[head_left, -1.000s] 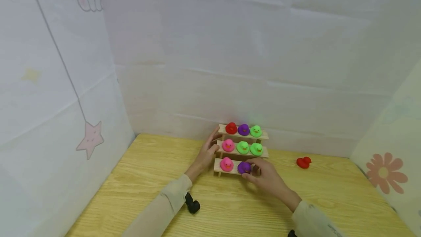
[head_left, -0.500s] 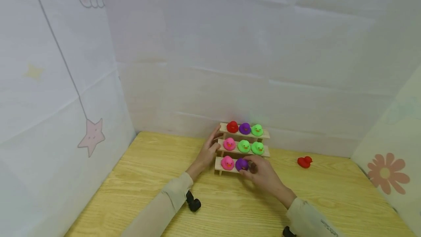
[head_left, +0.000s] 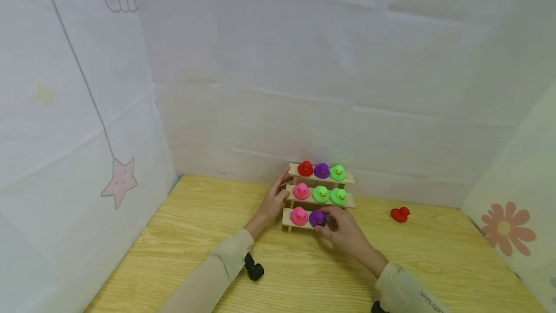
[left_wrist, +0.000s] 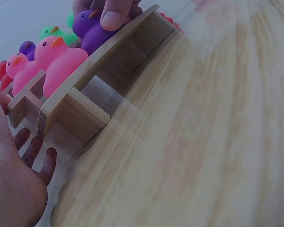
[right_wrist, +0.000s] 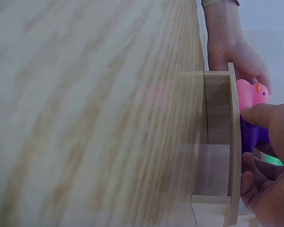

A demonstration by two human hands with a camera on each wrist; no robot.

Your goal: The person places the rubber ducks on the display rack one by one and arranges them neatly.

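Note:
A three-tier wooden shelf (head_left: 292, 224) stands against the back wall with small rubber ducks on each tier. On the bottom tier, my right hand (head_left: 347, 235) pinches a purple duck (head_left: 317, 218) between thumb and fingers, close beside a pink duck (head_left: 299, 216). At the shelf's left end is my left hand (head_left: 271, 203), its thumb touching the middle tier's end and its fingers loosely extended. The middle tier bears a pink duck (head_left: 301, 191) and two green ducks (head_left: 320, 194). Up top sit a red duck (head_left: 305, 168), a purple one and a green one.
A red duck (head_left: 400, 214) lies apart on the wood-grain table (head_left: 208, 216), right of the shelf. Pale printed cloth walls (head_left: 260, 124) enclose the back and sides. A black device (head_left: 254, 268) is near the left sleeve.
My right hand has slid the purple duck left along the bottom tier, nearer the pink duck. My left hand has stayed at the shelf's left end.

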